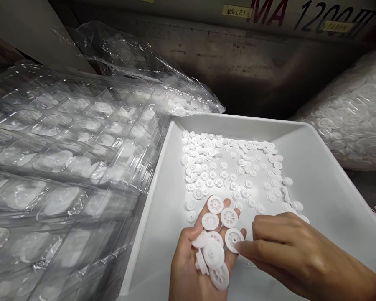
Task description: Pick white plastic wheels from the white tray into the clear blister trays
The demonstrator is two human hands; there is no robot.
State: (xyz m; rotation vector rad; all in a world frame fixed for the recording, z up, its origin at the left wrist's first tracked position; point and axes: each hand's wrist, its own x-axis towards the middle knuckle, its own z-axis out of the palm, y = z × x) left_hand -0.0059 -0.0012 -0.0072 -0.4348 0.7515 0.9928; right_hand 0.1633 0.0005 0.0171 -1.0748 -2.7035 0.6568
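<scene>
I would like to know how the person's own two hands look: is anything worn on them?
Both are ordinary human hands without gloves. The left hand and the right hand show no ring, watch or marking, and no sleeve is visible.

The left hand (188, 269) lies palm up, loosely cupped; the right hand (301, 244) bends its fingers (266, 248) toward it.

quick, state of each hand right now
Left hand: open, palm up, holding several white wheels.
Right hand: touching one wheel; whether it grips cannot be told.
</scene>
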